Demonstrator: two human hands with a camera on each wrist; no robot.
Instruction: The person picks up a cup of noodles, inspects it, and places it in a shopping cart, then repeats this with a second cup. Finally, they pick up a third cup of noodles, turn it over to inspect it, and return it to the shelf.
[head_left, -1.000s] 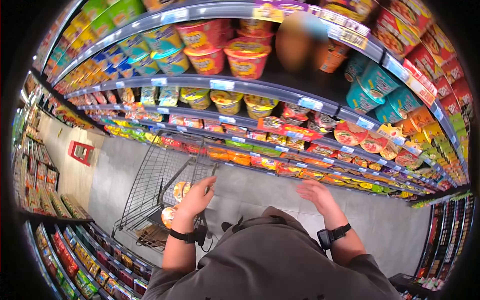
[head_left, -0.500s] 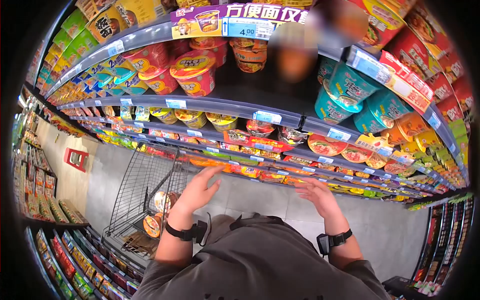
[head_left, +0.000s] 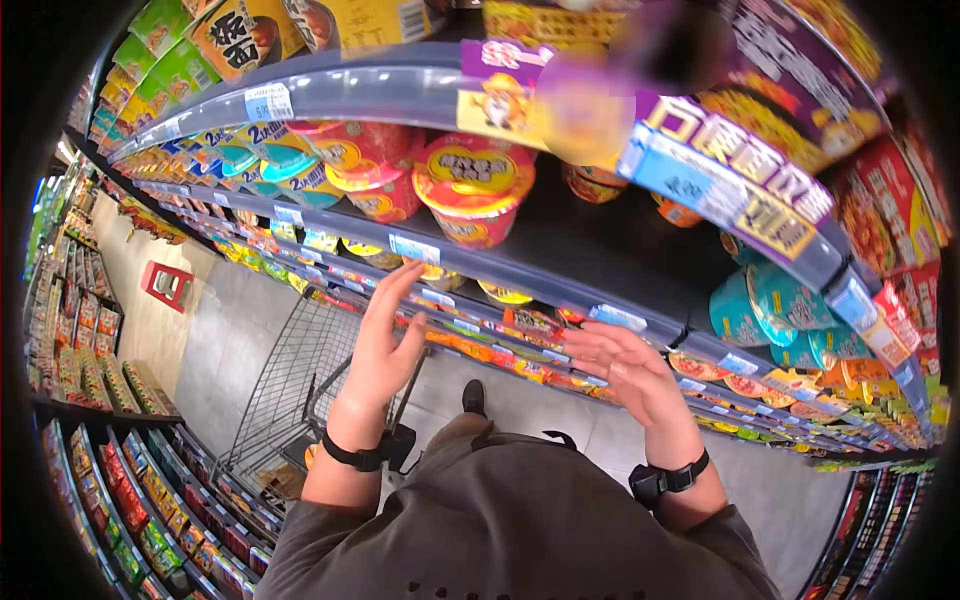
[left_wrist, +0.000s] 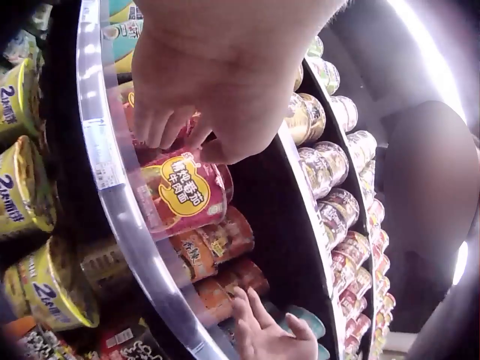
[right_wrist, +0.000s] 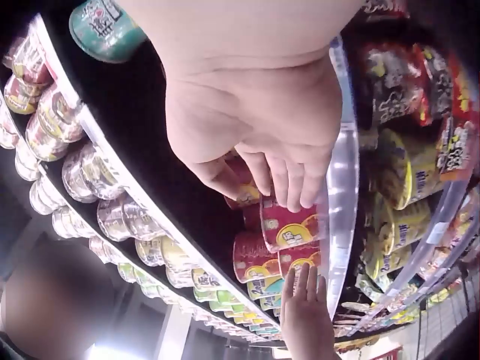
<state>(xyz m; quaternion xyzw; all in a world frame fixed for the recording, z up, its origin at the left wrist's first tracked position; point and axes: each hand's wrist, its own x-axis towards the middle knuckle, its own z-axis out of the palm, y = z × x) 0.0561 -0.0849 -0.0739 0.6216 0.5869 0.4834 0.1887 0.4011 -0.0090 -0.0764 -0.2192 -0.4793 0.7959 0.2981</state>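
A person's left hand [head_left: 385, 340] and right hand [head_left: 640, 380] are raised in front of a noodle shelf [head_left: 590, 255], apart from each other. The left hand's fingers are nearly straight, its thumb spread away from them, and it has hold of nothing. The right hand's fingers are loosely extended and slightly bent, also holding nothing. In the head view the left fingertips overlap the shelf's front edge; whether they touch it cannot be told. Nearest to that hand, the front red noodle tub [head_left: 475, 190] stands upright close to the front edge, left of the shelf's middle. More red tubs [head_left: 372, 178] stand just beside and behind it, then blue tubs [head_left: 272, 165] toward the left end. Toward the shelf's right end, teal tubs [head_left: 775, 305] stand close together, and a small orange tub [head_left: 680, 208] sits farther back. A purple price strip [head_left: 735, 165] runs along the front edge of the shelf above. Each wrist wears a dark strap, the left one [head_left: 352, 455] and the right one [head_left: 685, 474]. Below, a wire cart [head_left: 290, 370] stands near the left forearm, a red stool [head_left: 167, 286] stands farther left, and a dark shoe [head_left: 474, 397] shows on the grey floor [head_left: 225, 330].
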